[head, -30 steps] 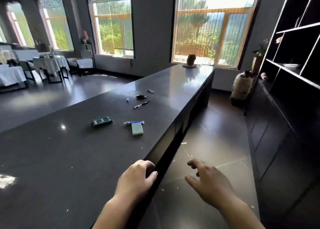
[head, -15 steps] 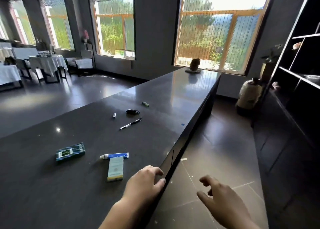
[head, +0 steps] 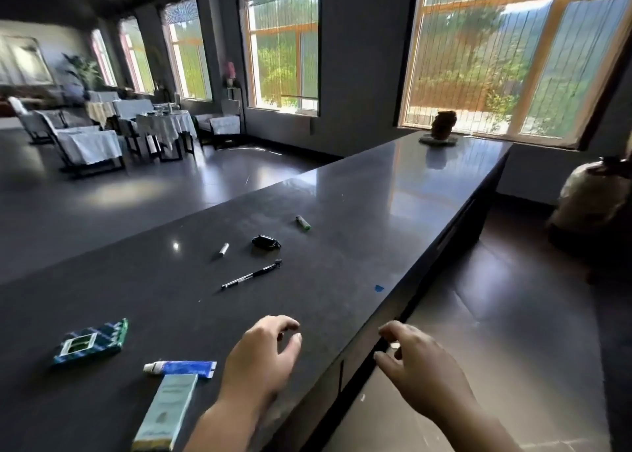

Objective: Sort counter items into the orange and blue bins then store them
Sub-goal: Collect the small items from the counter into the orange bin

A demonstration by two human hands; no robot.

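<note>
Dark counter [head: 342, 239] runs long, items scattered loose for sorting: tube [head: 181, 369], pale box [head: 167, 410], green packet [head: 91, 340], pen [head: 251, 274] beyond; left hand [head: 260, 359] hovers empty, right hand [head: 420, 366] relaxed off the edge, no bins in view
</note>
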